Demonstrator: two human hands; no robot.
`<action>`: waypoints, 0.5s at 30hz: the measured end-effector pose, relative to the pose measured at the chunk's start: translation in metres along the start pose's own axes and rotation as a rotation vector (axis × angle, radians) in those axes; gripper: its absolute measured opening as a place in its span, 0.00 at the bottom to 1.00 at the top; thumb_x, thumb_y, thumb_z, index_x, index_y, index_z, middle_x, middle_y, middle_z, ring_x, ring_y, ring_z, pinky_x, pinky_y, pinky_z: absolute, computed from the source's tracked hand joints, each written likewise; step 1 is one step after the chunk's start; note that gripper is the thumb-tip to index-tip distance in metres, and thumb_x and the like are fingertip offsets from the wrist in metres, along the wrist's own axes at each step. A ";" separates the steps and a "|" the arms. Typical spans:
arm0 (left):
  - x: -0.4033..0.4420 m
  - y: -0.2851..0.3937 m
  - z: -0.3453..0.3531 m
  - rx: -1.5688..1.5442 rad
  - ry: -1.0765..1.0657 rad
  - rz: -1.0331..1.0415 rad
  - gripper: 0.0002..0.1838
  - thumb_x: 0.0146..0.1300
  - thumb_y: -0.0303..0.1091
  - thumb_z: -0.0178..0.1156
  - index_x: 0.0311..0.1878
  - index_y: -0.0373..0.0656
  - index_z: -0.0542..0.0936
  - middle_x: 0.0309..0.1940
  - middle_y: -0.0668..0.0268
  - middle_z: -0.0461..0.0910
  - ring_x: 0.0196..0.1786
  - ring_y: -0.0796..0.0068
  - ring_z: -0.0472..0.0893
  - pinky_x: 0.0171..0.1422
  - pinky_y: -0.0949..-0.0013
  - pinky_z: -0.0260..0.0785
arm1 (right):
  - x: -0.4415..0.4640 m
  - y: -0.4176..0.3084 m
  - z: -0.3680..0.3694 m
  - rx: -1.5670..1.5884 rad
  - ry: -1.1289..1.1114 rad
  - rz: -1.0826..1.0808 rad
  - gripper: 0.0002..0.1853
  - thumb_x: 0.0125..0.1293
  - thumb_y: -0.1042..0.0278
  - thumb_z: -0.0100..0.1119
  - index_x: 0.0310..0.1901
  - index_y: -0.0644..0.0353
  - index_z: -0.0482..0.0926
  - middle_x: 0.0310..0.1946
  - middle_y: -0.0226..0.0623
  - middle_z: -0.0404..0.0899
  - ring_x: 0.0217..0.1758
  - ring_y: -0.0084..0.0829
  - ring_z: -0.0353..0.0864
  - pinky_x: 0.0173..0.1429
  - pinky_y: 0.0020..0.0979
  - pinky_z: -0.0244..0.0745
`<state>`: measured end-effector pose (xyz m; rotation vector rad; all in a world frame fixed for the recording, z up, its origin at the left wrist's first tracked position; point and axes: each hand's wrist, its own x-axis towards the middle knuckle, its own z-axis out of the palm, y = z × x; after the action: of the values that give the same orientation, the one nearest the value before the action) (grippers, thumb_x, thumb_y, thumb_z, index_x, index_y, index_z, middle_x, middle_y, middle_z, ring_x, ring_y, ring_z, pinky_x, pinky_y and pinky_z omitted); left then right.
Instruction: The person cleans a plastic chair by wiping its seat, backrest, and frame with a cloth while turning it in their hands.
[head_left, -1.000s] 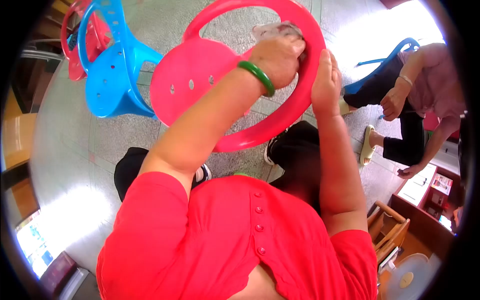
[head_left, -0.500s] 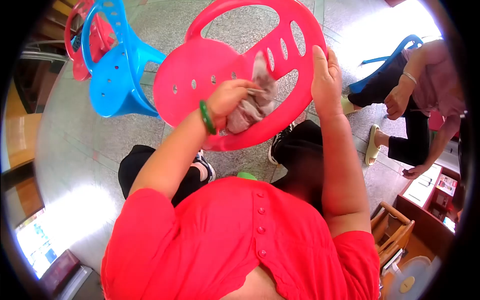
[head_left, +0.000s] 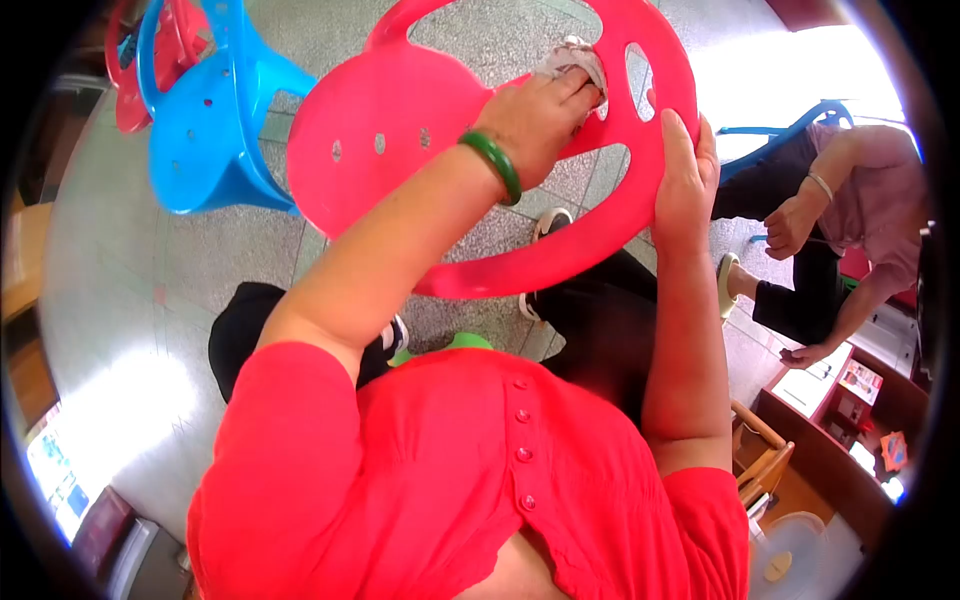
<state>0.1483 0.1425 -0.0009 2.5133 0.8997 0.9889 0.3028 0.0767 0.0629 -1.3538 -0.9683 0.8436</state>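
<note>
A pinkish-red plastic chair stands tilted in front of me, with round holes in its seat and slots in its backrest. My left hand, with a green bangle on its wrist, presses a crumpled greyish-white cloth against the backrest, its fingers closed over it. On the right, my right hand grips the outer rim of the backrest. Its thumb side faces me, and a fingertip shows by the rim's inner slot.
A blue chair and another red chair stand at upper left. At right, a person in a pink top sits on a blue chair. A wooden rack and a desk are lower right.
My left hand has moved the cloth from the seat's near edge up and right onto the backrest. The chair has shifted and tilted slightly; my right hand stays on its rim.
</note>
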 end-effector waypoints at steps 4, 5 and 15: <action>0.004 0.020 -0.009 0.061 -0.120 -0.096 0.21 0.54 0.26 0.54 0.54 0.41 0.75 0.51 0.56 0.76 0.48 0.57 0.78 0.53 0.61 0.71 | 0.003 0.008 0.005 0.002 -0.012 -0.082 0.13 0.68 0.66 0.52 0.48 0.66 0.74 0.37 0.31 0.77 0.38 0.17 0.71 0.41 0.22 0.68; 0.004 0.019 -0.012 0.073 -0.114 -0.091 0.21 0.54 0.26 0.54 0.54 0.41 0.75 0.51 0.56 0.76 0.48 0.57 0.78 0.53 0.61 0.71 | 0.003 0.007 0.006 0.011 -0.016 -0.093 0.13 0.68 0.66 0.52 0.48 0.66 0.74 0.37 0.31 0.77 0.38 0.17 0.71 0.41 0.22 0.68; -0.067 0.000 -0.037 -1.592 -0.041 -1.006 0.19 0.55 0.19 0.43 0.49 0.30 0.75 0.43 0.54 0.78 0.44 0.65 0.81 0.52 0.64 0.75 | 0.002 0.007 0.006 -0.054 0.021 -0.102 0.12 0.67 0.64 0.53 0.46 0.63 0.74 0.33 0.28 0.76 0.33 0.16 0.70 0.37 0.22 0.67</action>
<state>0.0850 0.1013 -0.0086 0.6015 0.6846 0.7135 0.2984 0.0810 0.0561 -1.3448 -1.0408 0.7300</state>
